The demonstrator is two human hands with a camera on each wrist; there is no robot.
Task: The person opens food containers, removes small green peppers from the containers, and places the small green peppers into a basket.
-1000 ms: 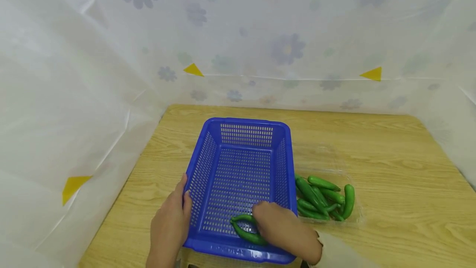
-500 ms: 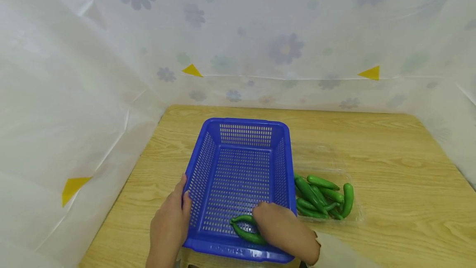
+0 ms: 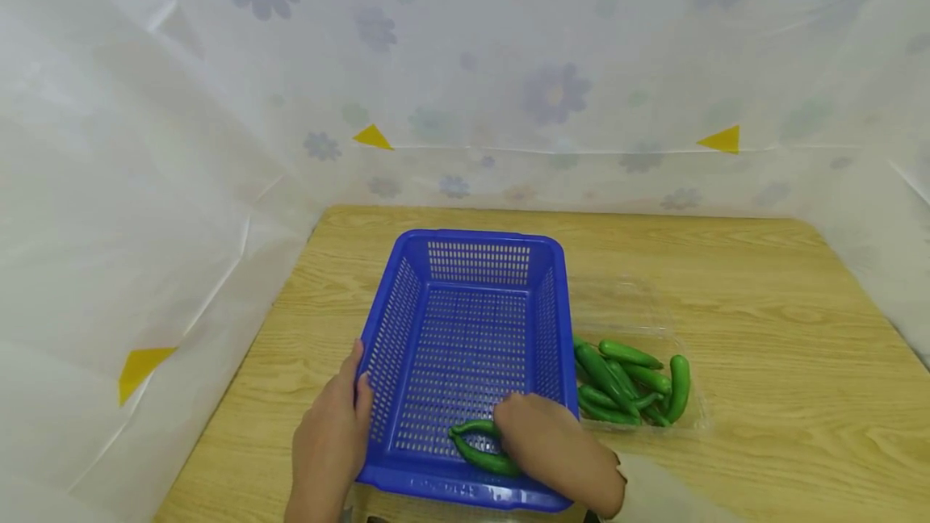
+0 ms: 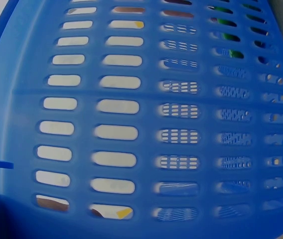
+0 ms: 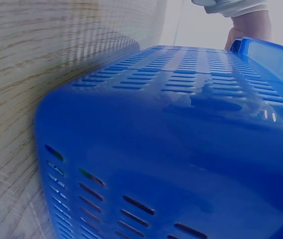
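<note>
A blue perforated basket (image 3: 475,345) sits tilted toward me on the wooden table. At its left wall, my left hand (image 3: 333,434) grips the rim, thumb on the near side and fingers round the outside. My right hand (image 3: 541,434) reaches over the right rim into the basket. Its fingers curl down over the right ends of the green chili peppers (image 3: 483,458) at the near end; the fingertips are hidden. Basket slots (image 4: 116,132) fill the left wrist view. The right wrist view shows the basket's outer corner (image 5: 146,119), with the left hand (image 5: 251,27) beyond.
Just right of the basket, a clear plastic box (image 3: 686,418) with its lid folded back holds several green chili peppers (image 3: 613,382). Behind the table (image 3: 785,329) hangs a flower-patterned plastic sheet (image 3: 465,63) with yellow triangles, which also runs along the left side.
The head view shifts very slightly. Both hands, the basket and the peppers stay as they were.
</note>
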